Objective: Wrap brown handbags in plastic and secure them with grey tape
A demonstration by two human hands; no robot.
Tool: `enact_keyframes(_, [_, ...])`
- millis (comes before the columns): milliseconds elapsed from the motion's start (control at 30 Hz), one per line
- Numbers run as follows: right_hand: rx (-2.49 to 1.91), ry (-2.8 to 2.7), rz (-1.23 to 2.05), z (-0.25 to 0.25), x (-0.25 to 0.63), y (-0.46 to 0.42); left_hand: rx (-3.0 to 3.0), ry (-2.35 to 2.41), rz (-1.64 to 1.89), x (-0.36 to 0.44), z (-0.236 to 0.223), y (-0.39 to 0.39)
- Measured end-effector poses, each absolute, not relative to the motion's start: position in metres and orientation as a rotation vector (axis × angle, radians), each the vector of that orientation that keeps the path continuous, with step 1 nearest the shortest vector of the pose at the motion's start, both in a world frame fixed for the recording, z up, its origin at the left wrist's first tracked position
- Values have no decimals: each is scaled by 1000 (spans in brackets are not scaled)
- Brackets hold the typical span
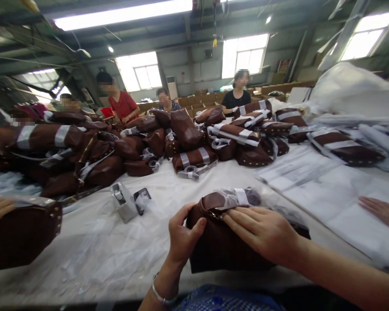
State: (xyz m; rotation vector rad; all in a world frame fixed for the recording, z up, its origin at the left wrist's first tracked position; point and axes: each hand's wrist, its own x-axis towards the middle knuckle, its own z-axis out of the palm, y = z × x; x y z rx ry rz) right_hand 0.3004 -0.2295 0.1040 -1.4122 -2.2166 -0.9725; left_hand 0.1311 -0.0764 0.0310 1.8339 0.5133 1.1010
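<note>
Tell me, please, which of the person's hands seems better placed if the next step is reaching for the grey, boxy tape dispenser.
Probably the left hand: it holds the brown leathery bag at the end nearer the tape dispenser. The right hand lies along the bag's top, farther away.

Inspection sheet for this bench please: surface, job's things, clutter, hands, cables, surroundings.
Surface: white-covered table.
Job's things: brown bag, with plastic wrap and a white band on top.
Clutter: clear plastic scraps, gray device, dark flat item; bag pile beyond.
Hands: left hand grips the bag's left end; right hand lies along its top, fingers extended.
Cables: yellow-ended cord hangs overhead.
Surroundings: co-workers behind the pile, windows, strip light; other people's hands at both frame edges.
</note>
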Motion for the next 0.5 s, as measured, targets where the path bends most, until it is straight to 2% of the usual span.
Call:
enact_keyframes(333, [-1652, -2305, -905, 87, 376, -290, 1758, 727, 1206, 111, 11, -42])
enact_keyframes(500, [-1822, -2179, -782, 80, 364, -303, 1788, 662, 1144, 108, -2, -42])
